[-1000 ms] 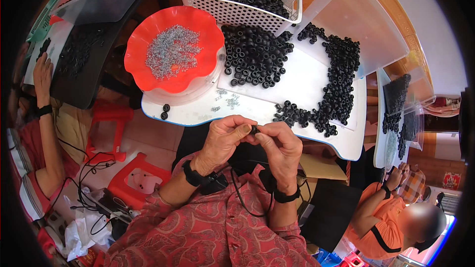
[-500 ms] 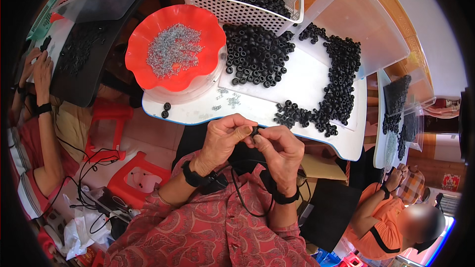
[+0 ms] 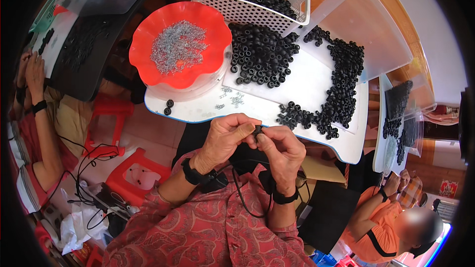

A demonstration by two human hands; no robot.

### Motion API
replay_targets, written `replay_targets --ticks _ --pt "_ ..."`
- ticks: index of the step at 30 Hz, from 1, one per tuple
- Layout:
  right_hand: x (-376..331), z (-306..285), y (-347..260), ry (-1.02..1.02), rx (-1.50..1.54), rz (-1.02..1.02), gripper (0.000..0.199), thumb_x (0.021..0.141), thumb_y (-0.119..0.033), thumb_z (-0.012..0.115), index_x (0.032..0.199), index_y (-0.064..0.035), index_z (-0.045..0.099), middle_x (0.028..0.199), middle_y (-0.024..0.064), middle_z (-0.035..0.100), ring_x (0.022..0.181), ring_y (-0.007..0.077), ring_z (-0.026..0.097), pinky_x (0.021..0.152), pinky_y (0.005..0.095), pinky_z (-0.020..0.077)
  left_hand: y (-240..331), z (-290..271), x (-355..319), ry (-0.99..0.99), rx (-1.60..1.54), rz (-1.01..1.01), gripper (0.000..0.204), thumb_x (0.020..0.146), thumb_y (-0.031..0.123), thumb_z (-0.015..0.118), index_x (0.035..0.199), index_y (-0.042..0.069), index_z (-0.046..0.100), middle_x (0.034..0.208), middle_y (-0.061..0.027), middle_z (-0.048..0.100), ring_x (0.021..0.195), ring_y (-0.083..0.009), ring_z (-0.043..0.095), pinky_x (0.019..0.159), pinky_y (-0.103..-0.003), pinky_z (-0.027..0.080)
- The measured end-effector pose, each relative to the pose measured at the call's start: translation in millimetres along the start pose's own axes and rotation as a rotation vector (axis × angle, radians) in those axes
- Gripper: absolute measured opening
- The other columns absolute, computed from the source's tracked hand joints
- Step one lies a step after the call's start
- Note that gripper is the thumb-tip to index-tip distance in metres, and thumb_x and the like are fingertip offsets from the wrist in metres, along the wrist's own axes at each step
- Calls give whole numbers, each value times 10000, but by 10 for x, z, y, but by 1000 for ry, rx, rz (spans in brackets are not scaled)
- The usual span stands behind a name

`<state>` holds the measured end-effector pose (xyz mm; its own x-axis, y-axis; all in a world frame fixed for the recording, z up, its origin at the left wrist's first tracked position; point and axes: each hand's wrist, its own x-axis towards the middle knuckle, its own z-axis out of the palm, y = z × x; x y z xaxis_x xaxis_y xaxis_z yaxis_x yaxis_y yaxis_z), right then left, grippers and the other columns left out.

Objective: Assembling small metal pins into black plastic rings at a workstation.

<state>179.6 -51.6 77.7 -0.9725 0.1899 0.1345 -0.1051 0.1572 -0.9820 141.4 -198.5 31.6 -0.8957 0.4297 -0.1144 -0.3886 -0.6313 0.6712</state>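
1. Two bare hands meet before a red patterned shirt [image 3: 217,217], one dark band on each wrist. The left hand [image 3: 225,136] pinches thumb against forefinger, hardly any gap, on one side of a small black piece [image 3: 258,129].
2. The right hand [image 3: 282,151] grips the same single piece from the other side, thumb and forefinger closed in, the rest curled.
3. That piece sits between the fingertips, by the near edge of the white table [image 3: 255,111]. What shows of it seems to run roughly away from the chest; from here I can't tell which way its ends face, the fingers cover so much.
4. Near the table's left corner lie two loose black rings [image 3: 168,107], just beside each other. Further along are a few small clusters of metal bits [image 3: 236,100], too tiny to count.
5. One red wavy-rimmed dish [image 3: 143,34] rests on a clear round tub [image 3: 190,90], with a heap of metal bits in it.
6. Right of it, one pile of black rings [image 3: 260,54], and one long bent trail of them [image 3: 341,79]; far too many to count.
7. Behind stand one white perforated basket [image 3: 247,7], partly filled with black pieces, and one clear bin [image 3: 383,32], tilted.
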Motion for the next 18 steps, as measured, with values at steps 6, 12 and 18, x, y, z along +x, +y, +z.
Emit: replay_targets --ticks 6,12,18 --pt "5 22 -18 -1 -199 -122 138 777 59 740 898 25 682 846 102 679 755 161 656 653 262 518 10 -10 -6 59 21 -21 208 965 124 615 1067 -52 657 834 -56 647 671 -90 617 633 -238 557" --pt "10 50 -66 2 -333 -216 153 746 72 742 871 19 672 818 113 672 734 203 667 646 279 524 93 -28 -8 31 172 -10 197 968 102 599 1066 -62 649 849 -86 659 691 -110 618 632 -244 543" --pt "1 68 -60 9 -299 -196 142 744 74 739 857 21 673 813 107 672 727 195 669 632 278 528 71 -38 -18 21 7 -32 185 961 92 609 1063 -56 653 867 -82 658 705 -105 611 646 -245 536"
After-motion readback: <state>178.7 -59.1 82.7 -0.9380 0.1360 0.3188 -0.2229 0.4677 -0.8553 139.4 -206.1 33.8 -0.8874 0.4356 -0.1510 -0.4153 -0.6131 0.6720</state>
